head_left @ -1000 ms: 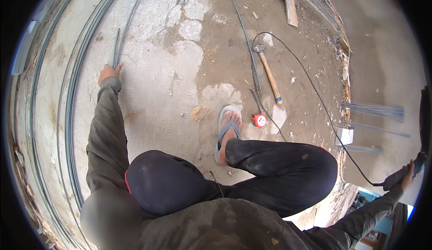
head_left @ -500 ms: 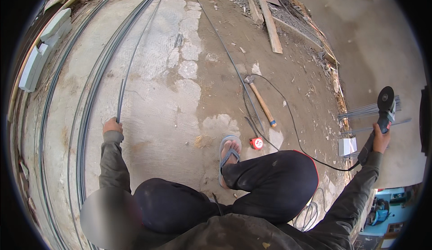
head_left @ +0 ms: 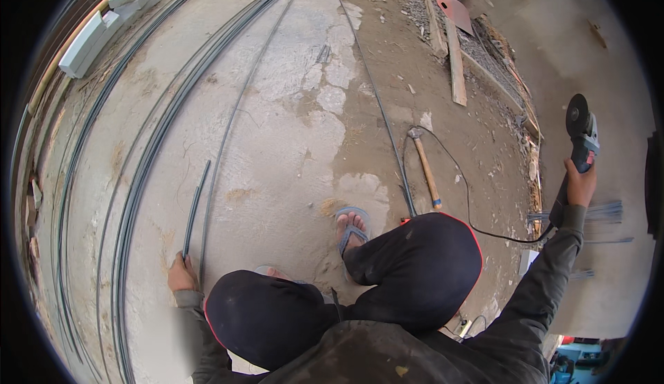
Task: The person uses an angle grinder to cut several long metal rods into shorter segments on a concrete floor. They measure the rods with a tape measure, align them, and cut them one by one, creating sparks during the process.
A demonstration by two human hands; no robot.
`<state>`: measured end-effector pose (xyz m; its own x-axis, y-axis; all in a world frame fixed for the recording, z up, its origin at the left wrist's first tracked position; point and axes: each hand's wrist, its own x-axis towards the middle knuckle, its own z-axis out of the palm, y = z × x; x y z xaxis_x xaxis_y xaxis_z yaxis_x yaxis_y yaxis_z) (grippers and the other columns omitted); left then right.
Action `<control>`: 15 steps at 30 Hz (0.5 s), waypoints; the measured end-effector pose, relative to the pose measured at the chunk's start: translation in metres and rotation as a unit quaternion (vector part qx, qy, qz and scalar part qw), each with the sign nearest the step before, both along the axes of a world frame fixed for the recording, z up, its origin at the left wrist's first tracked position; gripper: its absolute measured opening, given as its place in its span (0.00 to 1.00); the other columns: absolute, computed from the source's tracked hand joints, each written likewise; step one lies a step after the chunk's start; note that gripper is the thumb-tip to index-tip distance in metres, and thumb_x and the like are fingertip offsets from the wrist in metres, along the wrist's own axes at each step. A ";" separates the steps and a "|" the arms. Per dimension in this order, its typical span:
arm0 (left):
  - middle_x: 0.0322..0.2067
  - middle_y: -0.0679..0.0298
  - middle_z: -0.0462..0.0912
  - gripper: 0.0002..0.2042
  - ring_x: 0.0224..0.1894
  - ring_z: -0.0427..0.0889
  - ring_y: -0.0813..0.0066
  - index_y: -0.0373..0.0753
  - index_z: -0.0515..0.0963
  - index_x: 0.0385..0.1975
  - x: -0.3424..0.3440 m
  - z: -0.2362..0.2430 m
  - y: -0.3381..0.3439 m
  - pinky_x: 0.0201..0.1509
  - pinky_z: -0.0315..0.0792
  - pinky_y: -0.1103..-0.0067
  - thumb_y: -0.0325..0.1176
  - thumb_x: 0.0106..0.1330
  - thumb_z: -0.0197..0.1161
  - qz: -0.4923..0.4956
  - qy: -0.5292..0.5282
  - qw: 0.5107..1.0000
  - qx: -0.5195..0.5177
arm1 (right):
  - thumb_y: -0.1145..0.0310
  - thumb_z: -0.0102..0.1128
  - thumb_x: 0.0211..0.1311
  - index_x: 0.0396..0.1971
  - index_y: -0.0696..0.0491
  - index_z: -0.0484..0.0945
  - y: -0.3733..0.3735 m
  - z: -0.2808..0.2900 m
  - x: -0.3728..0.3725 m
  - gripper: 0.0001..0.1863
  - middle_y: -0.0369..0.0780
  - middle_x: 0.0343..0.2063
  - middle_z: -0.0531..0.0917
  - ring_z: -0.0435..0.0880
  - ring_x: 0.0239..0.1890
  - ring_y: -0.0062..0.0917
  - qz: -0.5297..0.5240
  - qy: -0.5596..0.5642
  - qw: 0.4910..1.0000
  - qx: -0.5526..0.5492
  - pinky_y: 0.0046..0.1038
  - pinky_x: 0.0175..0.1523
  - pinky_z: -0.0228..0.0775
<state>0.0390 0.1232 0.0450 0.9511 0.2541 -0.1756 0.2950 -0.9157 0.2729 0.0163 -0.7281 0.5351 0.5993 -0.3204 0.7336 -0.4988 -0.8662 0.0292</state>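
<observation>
My left hand (head_left: pixel 182 274) is closed round the lower end of a few short steel rods (head_left: pixel 196 207), low over the concrete on the left. Beside them runs a long thin bar (head_left: pixel 238 100), bent round at the far end and coming back toward my right knee. Out to the right, my right hand (head_left: pixel 582 185) grips an angle grinder (head_left: pixel 585 137) by its body, its dark disc pointing up and away from me. The grinder's black cord (head_left: pixel 499 236) trails to the ground past a hammer (head_left: pixel 427 169) with a wooden handle.
Bundles of long steel bars (head_left: pixel 160 124) curve along the left. White blocks (head_left: pixel 90 43) lie beyond them. Cut rods (head_left: pixel 588 212) sit at the right below the grinder. Planks (head_left: pixel 456 66) and a pinkish shovel blade (head_left: pixel 454 14) lie far right. My sandalled foot (head_left: pixel 353 228) is in front.
My left hand has come nearer to me with the short rods. The grinder has risen farther out in my right hand. My knee now hides most of the red tape measure.
</observation>
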 end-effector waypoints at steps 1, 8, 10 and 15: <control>0.44 0.48 0.86 0.18 0.44 0.85 0.45 0.38 0.78 0.57 0.008 -0.017 0.010 0.44 0.78 0.57 0.42 0.77 0.55 0.020 -0.029 0.999 0.012 | 0.55 0.74 0.54 0.53 0.65 0.77 0.014 -0.004 0.025 0.34 0.50 0.40 0.86 0.84 0.42 0.37 0.001 0.019 0.996 0.084 0.36 0.51 0.74; 0.52 0.50 0.79 0.20 0.57 0.77 0.50 0.37 0.73 0.57 0.089 0.007 -0.091 0.59 0.75 0.61 0.39 0.70 0.65 0.070 -0.044 0.995 -0.056 | 0.58 0.73 0.58 0.58 0.68 0.75 0.017 -0.072 0.112 0.35 0.48 0.46 0.85 0.83 0.47 0.32 0.154 0.127 0.971 0.133 0.32 0.56 0.72; 0.51 0.54 0.78 0.20 0.58 0.76 0.54 0.38 0.74 0.56 0.085 -0.010 -0.107 0.59 0.72 0.60 0.38 0.68 0.67 0.097 -0.038 0.993 -0.045 | 0.58 0.73 0.58 0.58 0.68 0.75 0.027 -0.081 0.151 0.35 0.49 0.48 0.84 0.83 0.50 0.33 0.148 0.186 0.956 0.172 0.32 0.59 0.71; 0.48 0.57 0.78 0.14 0.54 0.76 0.56 0.39 0.79 0.49 0.033 -0.016 -0.119 0.55 0.71 0.61 0.36 0.68 0.66 0.170 -0.089 0.980 -0.052 | 0.58 0.74 0.59 0.60 0.69 0.74 0.090 -0.116 0.249 0.37 0.49 0.50 0.84 0.83 0.49 0.32 0.273 0.224 0.928 0.121 0.31 0.59 0.71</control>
<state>0.0721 0.0038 0.0290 0.8320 0.5518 -0.0570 0.5182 -0.7364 0.4348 0.2649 -0.6378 0.4191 0.9483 -0.0016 0.3174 0.0316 -0.9945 -0.0996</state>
